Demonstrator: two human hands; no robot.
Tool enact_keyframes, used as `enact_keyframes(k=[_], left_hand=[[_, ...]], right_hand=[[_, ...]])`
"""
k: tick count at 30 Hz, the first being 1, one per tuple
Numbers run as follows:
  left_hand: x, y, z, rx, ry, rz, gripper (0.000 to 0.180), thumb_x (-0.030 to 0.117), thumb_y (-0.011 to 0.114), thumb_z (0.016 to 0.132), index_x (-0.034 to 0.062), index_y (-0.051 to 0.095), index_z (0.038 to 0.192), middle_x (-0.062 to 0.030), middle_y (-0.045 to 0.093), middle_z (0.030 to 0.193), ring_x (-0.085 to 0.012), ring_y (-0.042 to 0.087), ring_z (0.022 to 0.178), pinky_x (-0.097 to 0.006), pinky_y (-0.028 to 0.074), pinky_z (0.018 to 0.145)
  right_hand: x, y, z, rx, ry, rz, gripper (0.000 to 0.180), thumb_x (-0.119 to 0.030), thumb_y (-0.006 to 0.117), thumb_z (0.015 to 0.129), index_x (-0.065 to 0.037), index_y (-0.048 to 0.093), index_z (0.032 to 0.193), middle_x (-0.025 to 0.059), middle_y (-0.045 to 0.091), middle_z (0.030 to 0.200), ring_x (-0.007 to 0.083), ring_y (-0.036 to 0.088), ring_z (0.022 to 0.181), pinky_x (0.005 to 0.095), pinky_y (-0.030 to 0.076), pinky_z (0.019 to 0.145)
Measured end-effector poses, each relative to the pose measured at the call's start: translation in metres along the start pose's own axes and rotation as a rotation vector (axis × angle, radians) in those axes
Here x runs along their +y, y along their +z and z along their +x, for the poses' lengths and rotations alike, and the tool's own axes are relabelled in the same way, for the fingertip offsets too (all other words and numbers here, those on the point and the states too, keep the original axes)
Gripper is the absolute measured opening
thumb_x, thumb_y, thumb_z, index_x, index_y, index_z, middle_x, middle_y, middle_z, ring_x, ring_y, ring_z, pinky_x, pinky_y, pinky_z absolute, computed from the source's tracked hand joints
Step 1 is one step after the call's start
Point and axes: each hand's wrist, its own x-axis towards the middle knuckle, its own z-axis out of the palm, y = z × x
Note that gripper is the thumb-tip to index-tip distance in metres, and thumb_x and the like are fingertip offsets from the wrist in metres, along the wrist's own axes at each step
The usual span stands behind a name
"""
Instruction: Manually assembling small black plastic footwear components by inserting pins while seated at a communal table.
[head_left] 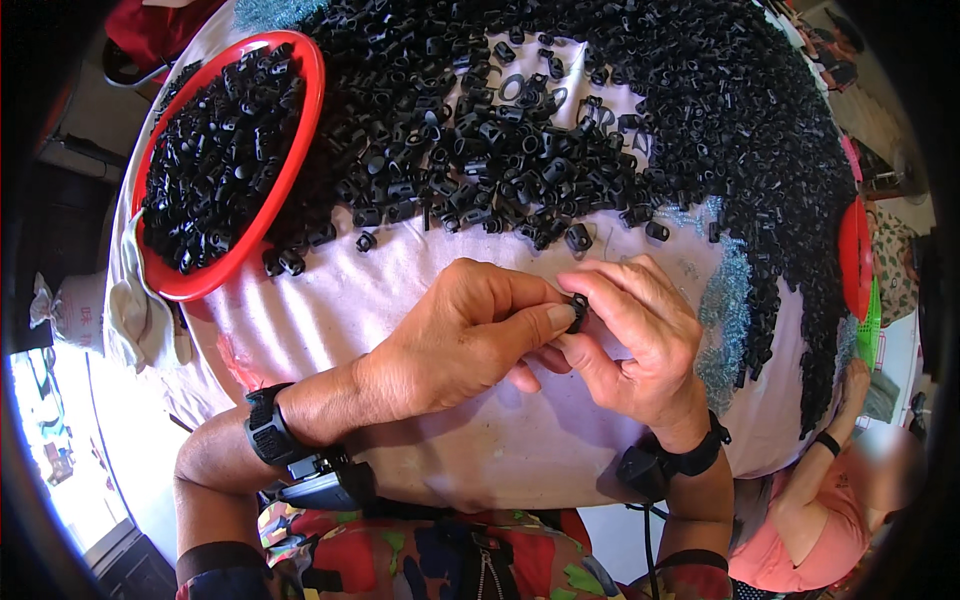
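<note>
Over the near part of the cloth, both hands meet at one small black plastic part (577, 312). My left hand (475, 330) pinches it between thumb and forefinger. From the other side, the thumb and forefinger of my right hand (640, 345) close on the same part, and fingers hide most of it. Just beyond the hands spreads a loose heap of black plastic parts (490, 165), some like short barrels, others like rings. One stray barrel-shaped part (578, 237) lies on the cloth close to my fingertips.
A red basin (316, 110) full of black parts leans at the left. Pale pink cloth (300, 330) covers the table. Blue-green mesh (728, 310) lies at right, beside a dense bank of parts (765, 150). At lower right sits another person (810, 530), one arm on the table edge.
</note>
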Motion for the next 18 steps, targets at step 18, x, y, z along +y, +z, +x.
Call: enact_keyframes(k=[18], left_hand=[[0.0036,0.0060,-0.0011,0.058,0.029,0.030,0.034,0.029,0.060,0.108,-0.0014,0.072,0.117,-0.0050,0.074,0.093,-0.0083,0.068,0.084,-0.024,0.057,0.065]], right_hand=[[-0.0028,-0.0016,0.0048,0.005,-0.008,-0.001,0.057,-0.003,0.086,0.069,0.003,0.070,0.123,0.0167,0.071,0.115,0.0319,0.068,0.093,0.0382,0.057,0.082]])
